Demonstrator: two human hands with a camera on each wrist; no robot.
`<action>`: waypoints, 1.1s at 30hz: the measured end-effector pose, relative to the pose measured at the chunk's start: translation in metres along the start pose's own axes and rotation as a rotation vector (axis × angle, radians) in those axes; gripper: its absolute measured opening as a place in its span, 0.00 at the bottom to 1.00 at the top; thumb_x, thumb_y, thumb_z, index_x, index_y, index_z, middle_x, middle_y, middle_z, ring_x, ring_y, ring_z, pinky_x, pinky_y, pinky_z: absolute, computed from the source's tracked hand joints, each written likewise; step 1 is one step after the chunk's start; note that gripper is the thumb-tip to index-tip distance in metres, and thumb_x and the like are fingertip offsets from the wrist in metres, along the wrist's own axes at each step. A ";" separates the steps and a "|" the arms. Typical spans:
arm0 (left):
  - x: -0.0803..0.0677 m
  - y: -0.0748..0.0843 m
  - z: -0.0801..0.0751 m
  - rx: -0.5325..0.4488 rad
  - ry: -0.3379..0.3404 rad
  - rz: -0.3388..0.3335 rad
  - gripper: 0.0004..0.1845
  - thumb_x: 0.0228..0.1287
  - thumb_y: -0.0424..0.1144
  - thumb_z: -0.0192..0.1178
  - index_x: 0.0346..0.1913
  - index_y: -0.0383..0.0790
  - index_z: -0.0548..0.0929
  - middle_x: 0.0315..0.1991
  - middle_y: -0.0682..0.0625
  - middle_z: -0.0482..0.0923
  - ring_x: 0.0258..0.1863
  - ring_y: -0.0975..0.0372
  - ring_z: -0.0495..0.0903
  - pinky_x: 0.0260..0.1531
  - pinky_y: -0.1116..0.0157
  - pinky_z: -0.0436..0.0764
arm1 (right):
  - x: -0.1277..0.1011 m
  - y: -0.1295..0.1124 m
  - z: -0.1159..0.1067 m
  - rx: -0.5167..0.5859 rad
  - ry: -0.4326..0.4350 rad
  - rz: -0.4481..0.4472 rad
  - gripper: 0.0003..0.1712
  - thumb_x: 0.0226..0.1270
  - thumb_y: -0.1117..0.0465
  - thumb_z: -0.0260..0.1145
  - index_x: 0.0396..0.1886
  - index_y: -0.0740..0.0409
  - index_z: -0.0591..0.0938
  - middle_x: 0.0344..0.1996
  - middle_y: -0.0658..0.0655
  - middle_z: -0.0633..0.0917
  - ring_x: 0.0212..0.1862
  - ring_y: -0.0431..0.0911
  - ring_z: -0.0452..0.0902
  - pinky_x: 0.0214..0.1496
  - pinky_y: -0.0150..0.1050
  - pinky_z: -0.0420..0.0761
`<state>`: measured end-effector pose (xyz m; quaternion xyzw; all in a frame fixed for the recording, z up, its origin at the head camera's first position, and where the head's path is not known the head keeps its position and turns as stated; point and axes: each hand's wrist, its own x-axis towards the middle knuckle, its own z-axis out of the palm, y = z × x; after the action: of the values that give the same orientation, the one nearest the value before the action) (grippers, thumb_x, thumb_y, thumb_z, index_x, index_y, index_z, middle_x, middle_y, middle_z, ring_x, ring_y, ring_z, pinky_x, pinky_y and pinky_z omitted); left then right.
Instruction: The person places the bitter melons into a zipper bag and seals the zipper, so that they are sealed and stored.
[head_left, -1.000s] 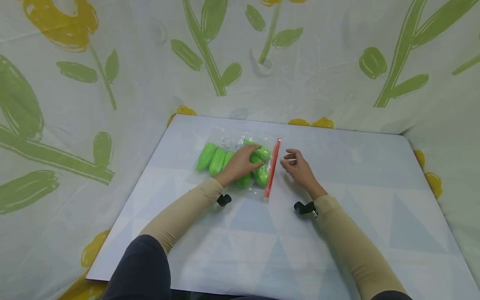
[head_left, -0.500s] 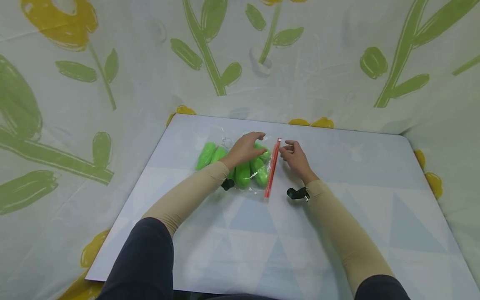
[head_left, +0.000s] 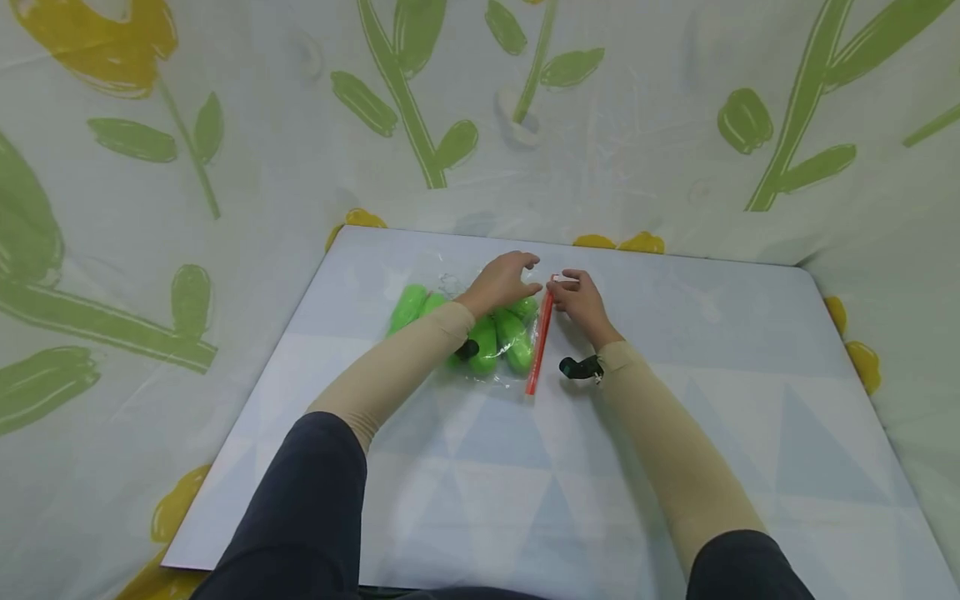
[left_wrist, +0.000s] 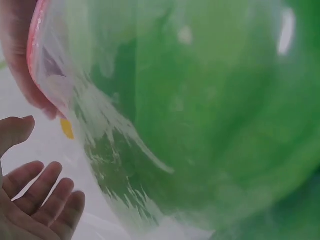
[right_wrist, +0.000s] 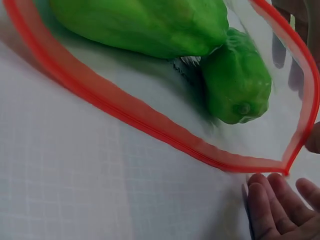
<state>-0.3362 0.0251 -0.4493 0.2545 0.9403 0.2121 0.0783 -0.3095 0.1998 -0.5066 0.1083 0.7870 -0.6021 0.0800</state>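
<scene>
A clear zip bag (head_left: pixel 480 333) of green vegetables (head_left: pixel 501 340) was laid on the tabletop (head_left: pixel 675 433), directly beneath the left hand (head_left: pixel 501 283), whose fingers were kept relaxed over the bag's far end. The far corner of the bag's red seal strip (head_left: pixel 538 346) was pinched in the grip of the right hand (head_left: pixel 577 300). The mouth of the bag was seen gaping in the right wrist view, just ahead of the fingertips (right_wrist: pixel 270 210).

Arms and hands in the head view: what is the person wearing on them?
Both forearms wear snug beige sleeves to the wrist, with dark navy sleeves over the upper arms. A small black camera unit is strapped under each wrist. The left hand and right hand are bare: no gloves, rings or markings visible.
</scene>
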 end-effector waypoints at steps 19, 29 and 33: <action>0.021 -0.005 0.003 -0.004 -0.021 0.038 0.27 0.63 0.43 0.60 0.65 0.44 0.69 0.57 0.50 0.74 0.57 0.60 0.70 0.58 0.64 0.69 | 0.005 0.006 0.010 0.064 0.023 -0.076 0.27 0.62 0.62 0.64 0.61 0.51 0.69 0.52 0.56 0.77 0.50 0.47 0.75 0.49 0.40 0.79; 0.029 -0.011 0.006 -0.112 0.013 0.069 0.24 0.63 0.38 0.59 0.63 0.45 0.71 0.55 0.50 0.76 0.58 0.60 0.71 0.59 0.65 0.69 | 0.007 0.010 0.008 0.097 -0.027 -0.077 0.26 0.62 0.61 0.65 0.59 0.47 0.70 0.51 0.53 0.78 0.49 0.46 0.76 0.50 0.39 0.79; 0.032 -0.012 0.007 -0.142 -0.007 0.081 0.24 0.64 0.37 0.59 0.63 0.46 0.71 0.52 0.51 0.79 0.57 0.60 0.72 0.60 0.64 0.68 | 0.007 0.011 0.008 0.096 -0.034 -0.086 0.26 0.62 0.62 0.65 0.59 0.46 0.70 0.51 0.52 0.78 0.47 0.45 0.76 0.46 0.37 0.79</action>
<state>-0.3668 0.0345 -0.4617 0.2869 0.9115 0.2805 0.0908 -0.3138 0.1956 -0.5208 0.0675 0.7597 -0.6438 0.0622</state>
